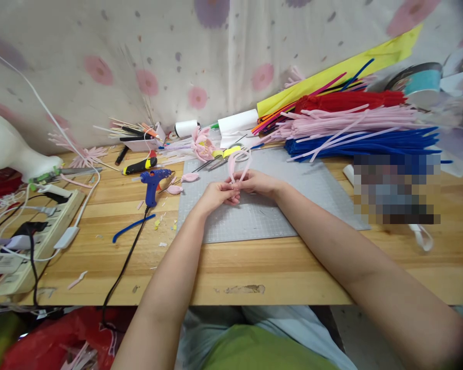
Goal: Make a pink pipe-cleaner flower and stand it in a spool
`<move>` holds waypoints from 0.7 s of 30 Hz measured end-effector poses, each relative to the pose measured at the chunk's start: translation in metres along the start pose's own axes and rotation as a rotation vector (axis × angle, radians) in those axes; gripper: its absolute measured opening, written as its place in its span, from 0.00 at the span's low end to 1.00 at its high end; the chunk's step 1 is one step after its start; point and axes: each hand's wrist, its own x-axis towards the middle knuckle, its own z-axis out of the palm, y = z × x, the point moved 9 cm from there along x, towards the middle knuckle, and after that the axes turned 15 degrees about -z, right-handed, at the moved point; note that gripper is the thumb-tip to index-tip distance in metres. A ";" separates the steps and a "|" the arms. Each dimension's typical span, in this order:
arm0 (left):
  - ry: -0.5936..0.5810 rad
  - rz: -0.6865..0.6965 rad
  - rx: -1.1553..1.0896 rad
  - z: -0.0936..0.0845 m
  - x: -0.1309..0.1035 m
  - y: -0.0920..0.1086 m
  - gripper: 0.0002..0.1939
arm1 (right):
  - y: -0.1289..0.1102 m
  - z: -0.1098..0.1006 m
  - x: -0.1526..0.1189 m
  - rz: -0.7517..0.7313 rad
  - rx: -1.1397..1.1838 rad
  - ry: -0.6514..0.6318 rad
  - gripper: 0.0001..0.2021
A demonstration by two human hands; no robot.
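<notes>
Both hands meet over the grey cutting mat (pixel 250 226), pinching the lower ends of a looped pink pipe cleaner (pixel 232 163). My left hand (pixel 220 196) has its thumb and fingers closed on the loop's base. Right against it, my right hand (pixel 257 184) is closed on the same piece. The loop stands up above the fingertips. Behind it lie scissors (pixel 218 162) and a pink pipe-cleaner flower (pixel 202 145). Small pink petal pieces (pixel 190 177) rest left of the hands.
A blue glue gun (pixel 151 189) with a black cord and a yellow-black cutter (pixel 140 166) are at left. Further left is a power strip (pixel 54 236). Red, pink and blue pipe-cleaner bundles (pixel 362 144) lie back right. A blurred object sits right of the mat.
</notes>
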 end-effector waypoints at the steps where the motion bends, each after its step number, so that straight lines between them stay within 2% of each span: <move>1: -0.015 -0.007 0.003 0.000 -0.001 0.000 0.09 | 0.000 0.000 -0.001 0.017 0.042 -0.004 0.13; 5: -0.078 -0.031 0.018 0.000 -0.006 0.000 0.11 | 0.003 -0.013 -0.004 0.058 0.218 0.101 0.14; 9: -0.108 -0.051 0.049 -0.006 -0.009 0.000 0.14 | 0.003 -0.036 -0.007 0.060 0.308 0.236 0.16; 14: -0.134 -0.073 0.113 -0.015 -0.011 -0.004 0.16 | -0.004 -0.052 -0.013 0.036 0.306 0.261 0.11; 17: -0.129 -0.058 0.117 -0.017 -0.010 -0.004 0.15 | -0.009 -0.062 -0.015 -0.028 0.275 0.315 0.10; 21: -0.117 -0.070 0.116 -0.016 -0.011 -0.004 0.14 | -0.006 -0.070 -0.014 -0.042 0.187 0.386 0.10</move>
